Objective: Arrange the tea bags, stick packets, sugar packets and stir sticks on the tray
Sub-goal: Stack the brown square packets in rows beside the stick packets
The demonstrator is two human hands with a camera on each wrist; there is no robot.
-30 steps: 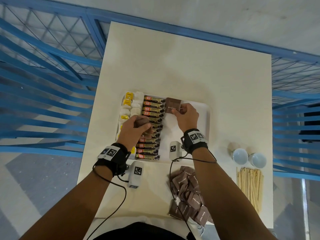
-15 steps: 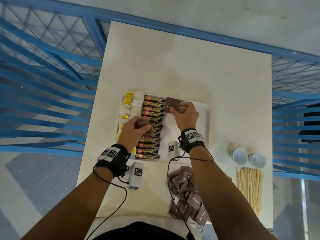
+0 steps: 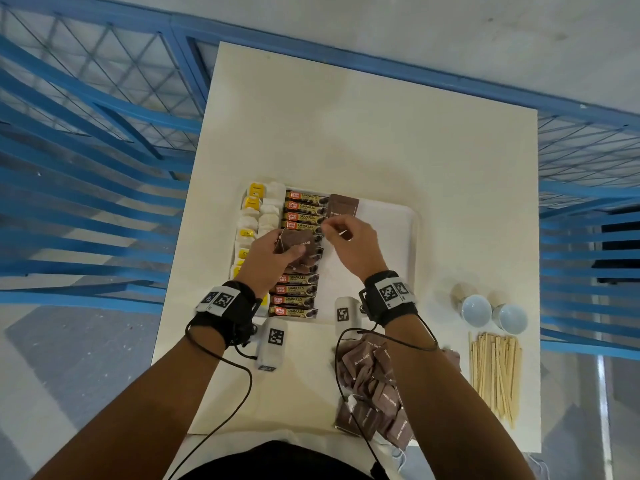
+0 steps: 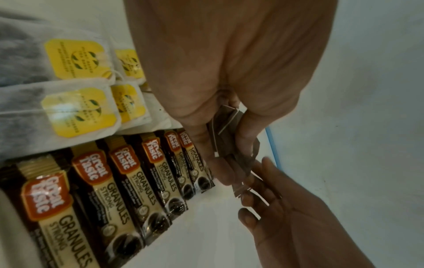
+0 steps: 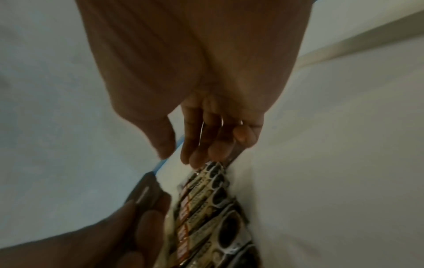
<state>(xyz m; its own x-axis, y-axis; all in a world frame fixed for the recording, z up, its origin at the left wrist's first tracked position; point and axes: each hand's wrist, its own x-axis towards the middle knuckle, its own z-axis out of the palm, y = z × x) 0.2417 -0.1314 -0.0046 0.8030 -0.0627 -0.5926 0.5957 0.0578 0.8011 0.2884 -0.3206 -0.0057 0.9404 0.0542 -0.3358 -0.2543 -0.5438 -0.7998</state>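
Observation:
On the white tray (image 3: 398,237), tea bags (image 3: 263,216) with yellow tags fill the left column and stick packets (image 3: 301,206) lie in a row beside them. One brown sugar packet (image 3: 343,204) lies flat at the tray's far edge. My left hand (image 3: 277,251) grips a small stack of brown sugar packets (image 4: 224,137) above the stick packets. My right hand (image 3: 332,230) hovers just right of it; its fingertips (image 4: 257,192) reach the stack's edge and hold nothing. Loose sugar packets (image 3: 374,386) are piled on the table near me. Wooden stir sticks (image 3: 495,372) lie at the right.
Two small white cups (image 3: 476,308) stand right of the tray, above the stir sticks. The tray's right half is bare. Blue railings surround the table (image 3: 346,133) on the left, the right and the far side.
My right hand let go of the sugar packet at the tray's far edge and drew back toward my left hand. The left hand raised its stack slightly toward it.

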